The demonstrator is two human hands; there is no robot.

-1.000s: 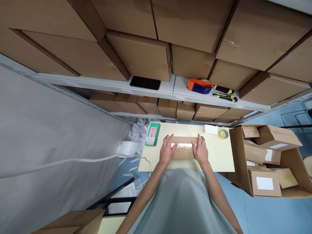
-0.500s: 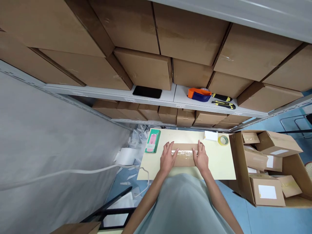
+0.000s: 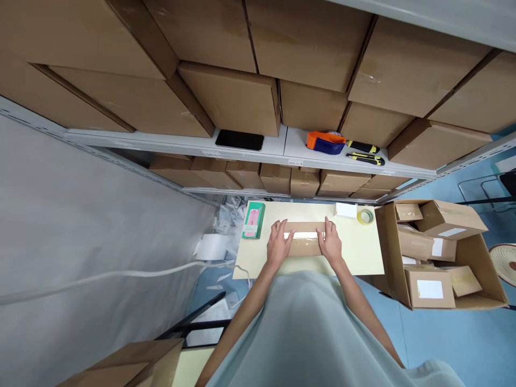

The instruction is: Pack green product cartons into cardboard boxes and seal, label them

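Note:
A small brown cardboard box (image 3: 305, 241) lies on the pale yellow table (image 3: 358, 252), with a strip of clear tape along its top seam. My left hand (image 3: 278, 243) rests flat on the box's left end, fingers stretched out. On the right end lies my right hand (image 3: 330, 242), also flat with fingers spread. Both hands press down on the box top and hold nothing.
A green packet with a pink item (image 3: 253, 220) lies left of the box. A white pad (image 3: 345, 210) and a tape roll (image 3: 366, 216) sit at the table's far right. An open carton (image 3: 439, 252) of small parcels stands on the right. The shelf holds a phone (image 3: 239, 140), a tape dispenser (image 3: 324, 142) and utility knives (image 3: 365, 152).
My hands stay pressed on the two ends of the box. Only the camera view has shifted a little.

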